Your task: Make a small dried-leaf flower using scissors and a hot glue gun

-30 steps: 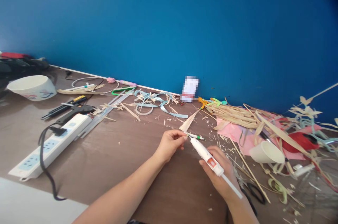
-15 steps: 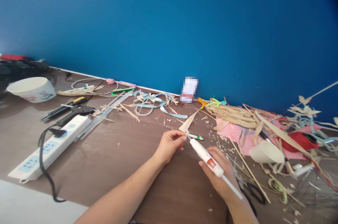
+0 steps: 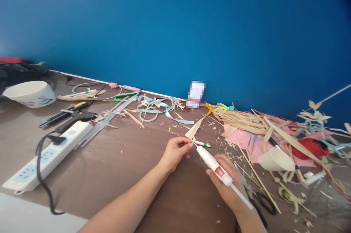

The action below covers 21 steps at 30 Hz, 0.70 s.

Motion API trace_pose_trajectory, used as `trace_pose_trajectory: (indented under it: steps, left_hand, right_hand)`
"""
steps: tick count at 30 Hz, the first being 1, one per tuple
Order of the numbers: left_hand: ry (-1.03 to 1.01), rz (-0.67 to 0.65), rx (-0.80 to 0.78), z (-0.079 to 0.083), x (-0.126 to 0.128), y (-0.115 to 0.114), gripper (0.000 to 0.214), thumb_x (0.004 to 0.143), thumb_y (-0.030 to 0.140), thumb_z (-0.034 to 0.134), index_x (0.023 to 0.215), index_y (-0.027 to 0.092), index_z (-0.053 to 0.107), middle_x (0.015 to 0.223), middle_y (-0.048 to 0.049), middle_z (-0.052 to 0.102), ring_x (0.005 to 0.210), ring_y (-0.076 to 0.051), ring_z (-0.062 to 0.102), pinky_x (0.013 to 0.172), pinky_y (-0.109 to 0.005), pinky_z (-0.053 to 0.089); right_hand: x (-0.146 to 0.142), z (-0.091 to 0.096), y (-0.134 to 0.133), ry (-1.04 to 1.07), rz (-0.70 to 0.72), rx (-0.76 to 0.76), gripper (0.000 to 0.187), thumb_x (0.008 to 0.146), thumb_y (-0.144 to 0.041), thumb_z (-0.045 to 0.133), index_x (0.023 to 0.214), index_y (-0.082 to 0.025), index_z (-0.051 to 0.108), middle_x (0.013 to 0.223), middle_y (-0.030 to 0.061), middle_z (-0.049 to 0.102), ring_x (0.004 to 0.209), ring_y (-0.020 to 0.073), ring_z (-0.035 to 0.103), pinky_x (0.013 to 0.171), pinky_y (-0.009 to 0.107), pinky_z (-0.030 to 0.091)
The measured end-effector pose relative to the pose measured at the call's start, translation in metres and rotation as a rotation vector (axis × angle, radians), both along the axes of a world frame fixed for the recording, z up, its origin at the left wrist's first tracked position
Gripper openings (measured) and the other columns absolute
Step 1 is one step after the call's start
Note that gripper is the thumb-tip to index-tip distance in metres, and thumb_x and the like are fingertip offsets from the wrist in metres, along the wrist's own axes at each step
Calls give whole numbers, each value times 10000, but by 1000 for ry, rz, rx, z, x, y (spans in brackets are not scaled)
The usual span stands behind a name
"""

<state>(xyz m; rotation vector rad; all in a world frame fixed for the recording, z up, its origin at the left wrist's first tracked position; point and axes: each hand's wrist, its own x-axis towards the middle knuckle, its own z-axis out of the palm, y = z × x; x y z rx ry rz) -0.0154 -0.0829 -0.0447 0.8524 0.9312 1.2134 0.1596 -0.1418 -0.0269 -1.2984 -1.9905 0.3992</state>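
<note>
My left hand (image 3: 175,151) pinches the lower end of a pale dried leaf strip (image 3: 194,129) just above the brown table (image 3: 115,167). My right hand (image 3: 227,185) is closed round a white glue tube (image 3: 215,166) with a red label. The tube's nozzle points up-left and touches the strip at my left fingertips. A thin white rod sticks out of the tube's rear end past my wrist. A small green-tipped pen (image 3: 203,143) lies on the table right behind the nozzle.
A white power strip (image 3: 46,154) with a black cable lies at the left, with a black glue gun (image 3: 73,117) and a white bowl (image 3: 29,93) beyond it. Dried leaf strips (image 3: 244,119), pink paper (image 3: 241,138), a white paper cup (image 3: 275,160) and black scissors (image 3: 264,202) crowd the right. A blue wall stands behind.
Both hands hold their places with the tube's nozzle at the strip. The view has drifted slightly, shifting the power strip and bowl leftward.
</note>
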Motion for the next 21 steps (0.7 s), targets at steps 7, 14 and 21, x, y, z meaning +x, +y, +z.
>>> trace_pose_trajectory:
  steps: [7,14,21]
  left_hand:
    - [24,-6,8,-2,0,0,169,573,240,705,676,116,652,563,13,565,413,-46,436,383,-174,401]
    - [53,21,17,-2,1,1,182,571,252,698,682,114,658,574,1,570,446,-64,452,386,-184,411]
    - [44,15,18,-1,1,0,185,563,253,707,674,115,657,572,3,567,449,-64,450,389,-184,409]
  right_hand:
    - [-1,0,0,11,2,-1,94,810,-279,496,782,-190,491,773,45,501,673,166,516,595,270,442]
    - [1,-3,0,0,4,-24,104,805,-287,505,765,-192,496,765,44,509,648,162,522,591,266,445]
    - [-1,-1,0,8,-13,26,111,807,-292,497,762,-191,500,754,43,514,633,156,519,574,260,449]
